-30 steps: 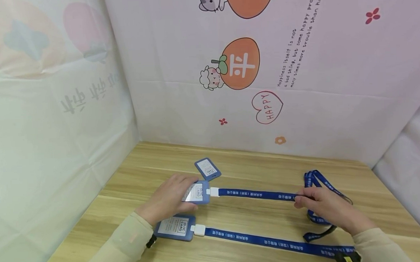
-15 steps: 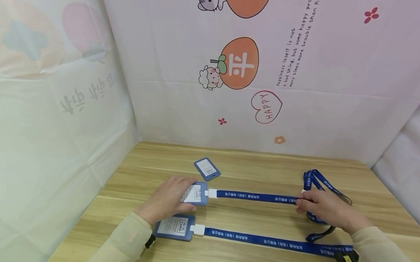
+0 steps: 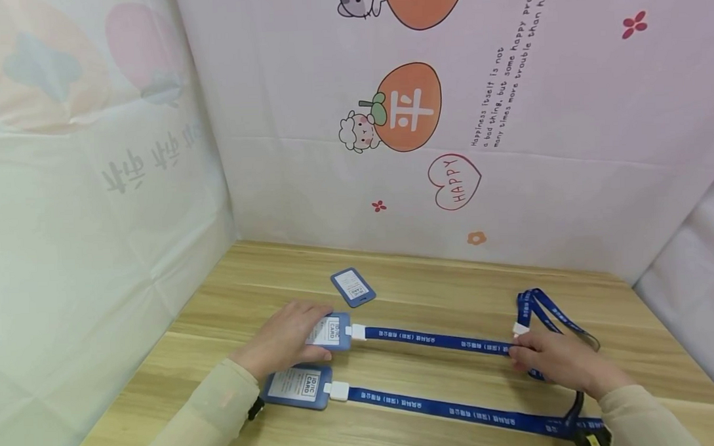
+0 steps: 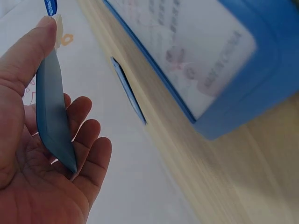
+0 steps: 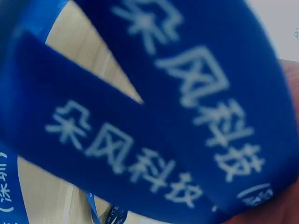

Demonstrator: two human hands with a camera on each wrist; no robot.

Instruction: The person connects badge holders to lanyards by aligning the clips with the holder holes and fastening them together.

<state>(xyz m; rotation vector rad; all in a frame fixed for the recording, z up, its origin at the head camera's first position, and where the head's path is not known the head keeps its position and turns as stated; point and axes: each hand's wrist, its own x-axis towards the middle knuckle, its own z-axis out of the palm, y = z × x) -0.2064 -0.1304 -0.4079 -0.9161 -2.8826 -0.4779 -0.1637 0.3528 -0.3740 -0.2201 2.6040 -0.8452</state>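
My left hand grips a blue ID card holder by its long edges, thumb on the near side. In the left wrist view this card holder shows edge-on between thumb and fingers. A white clip joins it to a blue lanyard with white lettering, which stretches right. My right hand pinches that lanyard between thumb and fingers. Close up in the right wrist view, folds of lanyard hide most of the hand. Nearer me lies a second card holder with its own lanyard.
Behind the left hand a third card holder lies loose on the wooden table. At the right rests another blue lanyard, folded over, with a white clip. Printed white cloth surrounds the back and sides.
The held card holder and lanyard have shifted slightly left and nearer me. My right hand has moved a little right and nearer, uncovering the folded lanyard's white clip. A loose strap loop beside it has shifted.
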